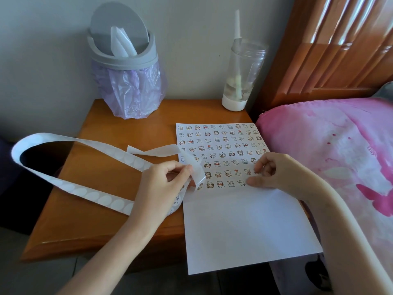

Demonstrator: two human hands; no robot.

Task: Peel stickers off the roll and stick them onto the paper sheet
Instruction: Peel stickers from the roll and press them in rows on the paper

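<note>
Sticker strip I judged thin, limp and slick, best held close to the peel edge. My left hand pinched it there, at the left edge of the paper sheet, while its loop trailed left off the nightstand. My right hand curled over a sticker in the rows, pinching or pressing I couldn't tell. Bin and bottle stood well back, not in the way
</note>
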